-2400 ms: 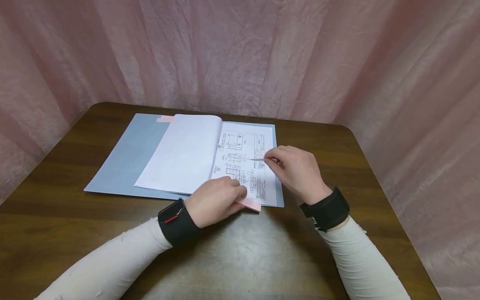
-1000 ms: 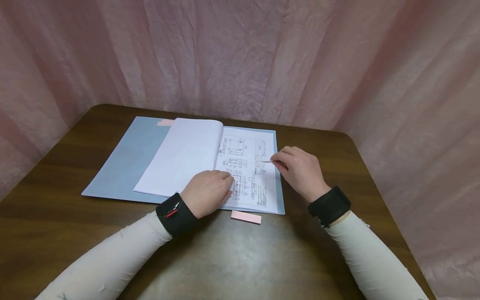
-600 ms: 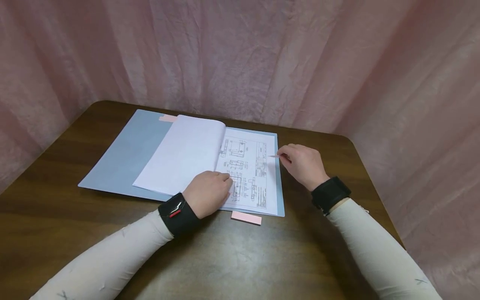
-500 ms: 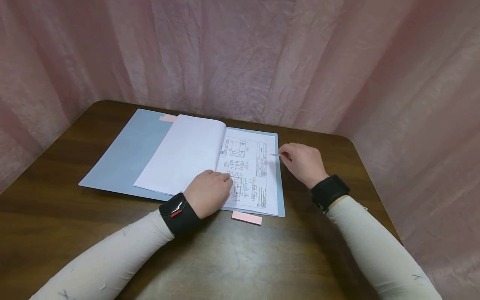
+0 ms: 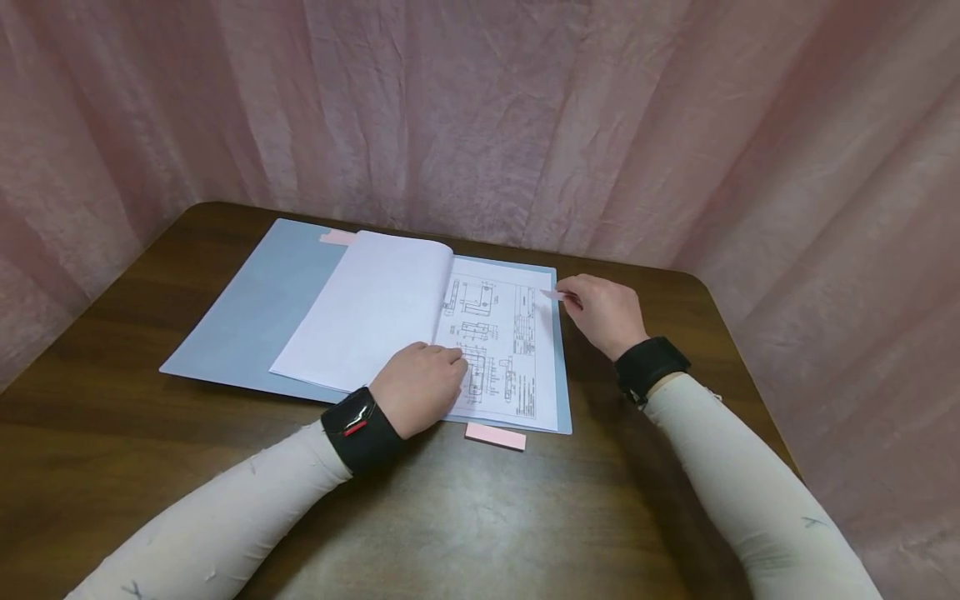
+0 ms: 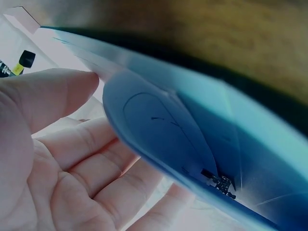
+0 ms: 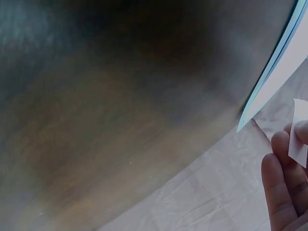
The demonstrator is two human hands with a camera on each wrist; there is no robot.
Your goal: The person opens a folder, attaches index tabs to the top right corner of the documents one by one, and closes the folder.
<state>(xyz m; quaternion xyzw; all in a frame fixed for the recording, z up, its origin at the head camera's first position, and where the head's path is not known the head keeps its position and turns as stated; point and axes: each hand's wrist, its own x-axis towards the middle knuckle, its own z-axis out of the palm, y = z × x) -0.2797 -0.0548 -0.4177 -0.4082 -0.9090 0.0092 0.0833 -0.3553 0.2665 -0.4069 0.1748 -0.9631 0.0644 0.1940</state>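
Observation:
A light blue folder (image 5: 232, 325) lies spread on the table, with a blank white sheet (image 5: 375, 292) turned over to the left and a technical drawing page (image 5: 498, 333) showing at the right. My left hand (image 5: 420, 387) rests on the paper near the lower fold, its fingers loosely extended in the left wrist view. Between thumb and fingers my right hand (image 5: 606, 312) pinches a small pink sticky note (image 5: 553, 294), above the drawing page's upper right edge. The note (image 7: 297, 156) also shows in the right wrist view. A pink sticky note pad (image 5: 495, 436) lies just below the folder's bottom edge.
Another pink sticky note (image 5: 338, 237) sits at the top of the folder's left cover, partly under the turned sheet. The brown wooden table (image 5: 465, 517) has rounded far corners. Pink curtains (image 5: 450, 117) hang behind it and to the sides.
My left hand has left the pink pad and moved onto the paper. My right hand, holding the sticky note, has shifted right and up toward the page's upper right edge.

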